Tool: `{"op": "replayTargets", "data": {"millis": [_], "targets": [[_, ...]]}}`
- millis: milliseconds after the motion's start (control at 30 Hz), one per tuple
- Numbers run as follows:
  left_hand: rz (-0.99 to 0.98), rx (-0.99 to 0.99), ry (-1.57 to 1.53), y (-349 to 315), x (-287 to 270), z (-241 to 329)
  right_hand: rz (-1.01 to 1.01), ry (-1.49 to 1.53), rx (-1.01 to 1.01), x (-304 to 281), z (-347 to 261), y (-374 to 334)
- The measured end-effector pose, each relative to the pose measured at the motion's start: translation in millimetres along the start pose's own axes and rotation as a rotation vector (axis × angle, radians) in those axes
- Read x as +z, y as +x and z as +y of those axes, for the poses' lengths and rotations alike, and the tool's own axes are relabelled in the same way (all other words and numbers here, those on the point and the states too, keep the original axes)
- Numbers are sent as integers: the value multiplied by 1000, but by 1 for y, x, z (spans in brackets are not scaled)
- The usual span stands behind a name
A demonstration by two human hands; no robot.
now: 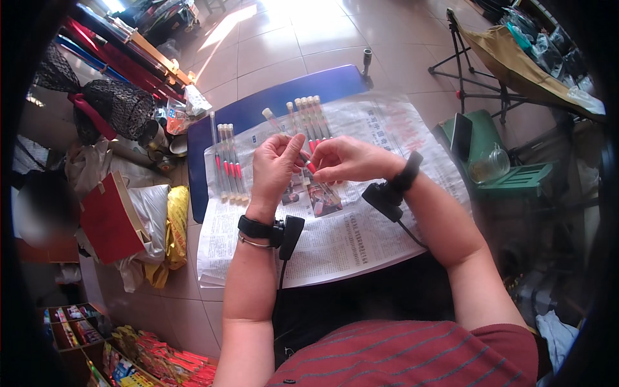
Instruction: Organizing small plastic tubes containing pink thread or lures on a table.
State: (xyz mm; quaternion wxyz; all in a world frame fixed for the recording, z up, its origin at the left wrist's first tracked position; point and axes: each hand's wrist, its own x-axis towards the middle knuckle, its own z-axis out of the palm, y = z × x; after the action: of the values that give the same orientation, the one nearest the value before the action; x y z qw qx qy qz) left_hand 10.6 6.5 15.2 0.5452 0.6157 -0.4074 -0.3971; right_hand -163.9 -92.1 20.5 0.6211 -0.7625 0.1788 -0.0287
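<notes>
My left hand (277, 162), fingers closed, pinches a slim stick-like piece with a red section (310, 166). My right hand (345, 160) grips the same piece at its red part with thumb and fingertips. Its exact kind is hard to make out. A pale-capped clear tube (267, 113) slants down behind my left fingers; whether it joins the held piece is hidden. Several slim capped tubes with red middles (229, 169) lie side by side left of my hands. Another row of such tubes (308, 113) lies beyond them, partly covered by my right hand.
Newspaper (348, 248) covers much of a blue table (258, 100). A green stool (483, 138) with a phone-like dark slab and clear jar stands right. A red box (113, 216) and yellow bag (177, 226) sit left. A tan folding seat (516, 64) is at far right.
</notes>
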Motion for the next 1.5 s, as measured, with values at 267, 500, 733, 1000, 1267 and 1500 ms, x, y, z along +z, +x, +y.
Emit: {"op": "replayTargets", "data": {"millis": [267, 500, 733, 1000, 1267, 1500], "targets": [[-32, 20, -9, 2, 0, -4, -1, 35, -36, 0, 0, 0], [-37, 9, -30, 1, 1, -3, 13, -18, 20, 0, -3, -1], [63, 19, -43, 4, -3, -10, 20, 23, -96, -1, 2, 0], [371, 141, 881, 4, -29, -31, 602, -316, 201, -24, 21, -5], [275, -99, 1245, 2, -31, -42, 615, -596, 130, -18, 34, -6], [208, -139, 1259, -1, -32, -30, 558, -610, 178, -13, 28, -4]]}}
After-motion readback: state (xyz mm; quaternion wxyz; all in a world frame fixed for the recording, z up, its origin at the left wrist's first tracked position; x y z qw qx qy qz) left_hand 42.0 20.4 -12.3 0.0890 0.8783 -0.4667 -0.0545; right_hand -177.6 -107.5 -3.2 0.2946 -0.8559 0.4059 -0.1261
